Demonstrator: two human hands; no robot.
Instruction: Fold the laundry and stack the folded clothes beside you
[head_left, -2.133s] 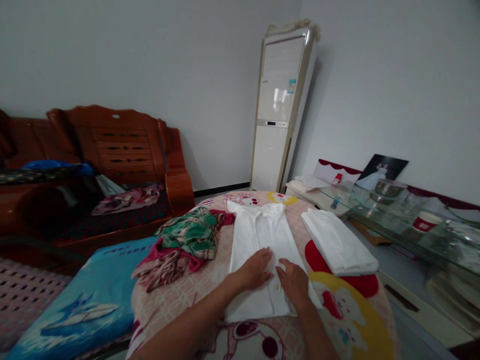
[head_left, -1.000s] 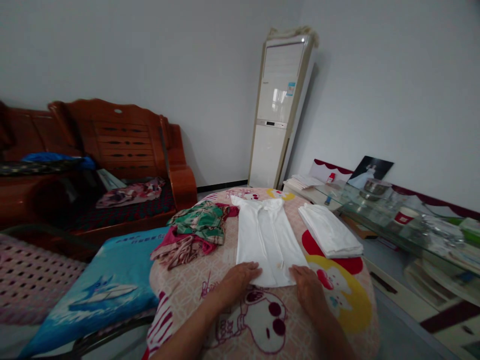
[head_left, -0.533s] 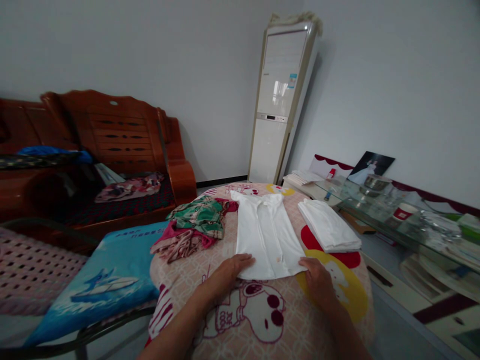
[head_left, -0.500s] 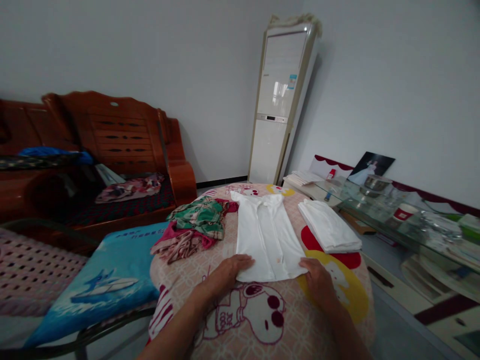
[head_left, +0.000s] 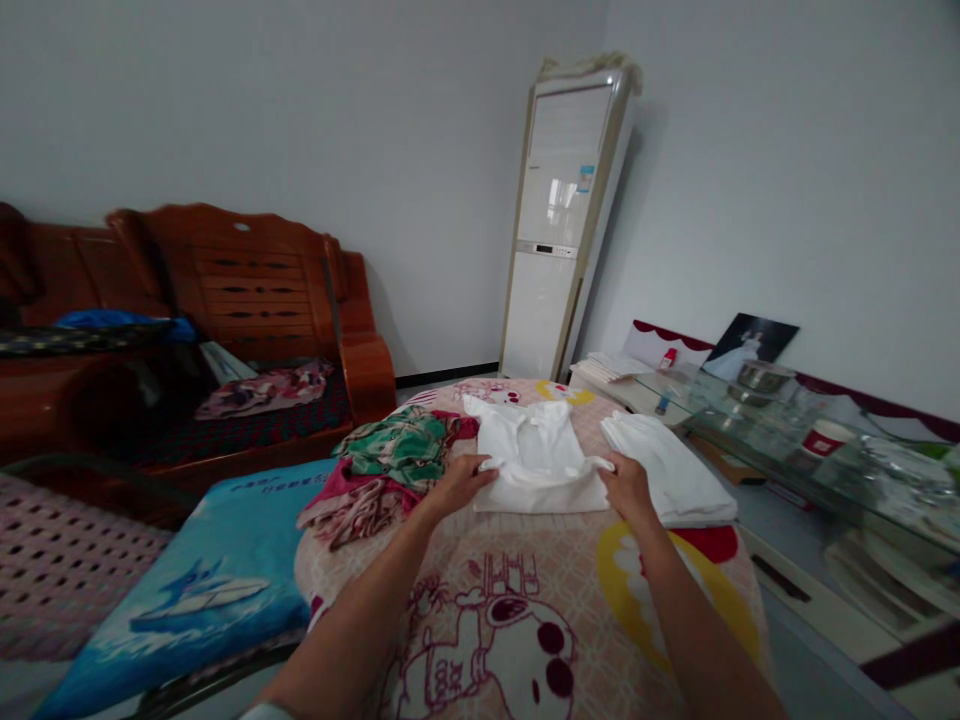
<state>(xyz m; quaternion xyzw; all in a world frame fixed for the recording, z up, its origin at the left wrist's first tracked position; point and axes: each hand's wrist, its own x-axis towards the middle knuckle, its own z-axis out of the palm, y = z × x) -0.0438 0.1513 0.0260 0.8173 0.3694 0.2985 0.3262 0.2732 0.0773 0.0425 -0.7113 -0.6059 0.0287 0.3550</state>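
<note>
A white shirt (head_left: pixel 540 492) lies on the table with its near hem lifted and turned back over the body. My left hand (head_left: pixel 466 482) pinches the left corner of that hem, and my right hand (head_left: pixel 624 484) grips the right corner. The collar end points away from me, flat on the cloth. Right of the shirt sits a folded white stack of cloth (head_left: pixel 667 470), close to my right hand. To the left is a heap of crumpled clothes, with a green plaid garment (head_left: pixel 401 440) on top of pink ones (head_left: pixel 356 500).
A patterned tablecloth (head_left: pixel 450 600) covers the round table. At the left stand a chair with a blue cushion (head_left: pixel 202 580) and a wooden sofa (head_left: pixel 255 290). A glass-topped cabinet (head_left: pixel 757 450) with a cup (head_left: pixel 825 437) runs along the right. An air conditioner (head_left: pixel 551 240) stands behind.
Both hands have moved away from me, carrying the shirt's near hem up and over toward the collar. The shirt is now shorter and doubled. The view has tilted up slightly.
</note>
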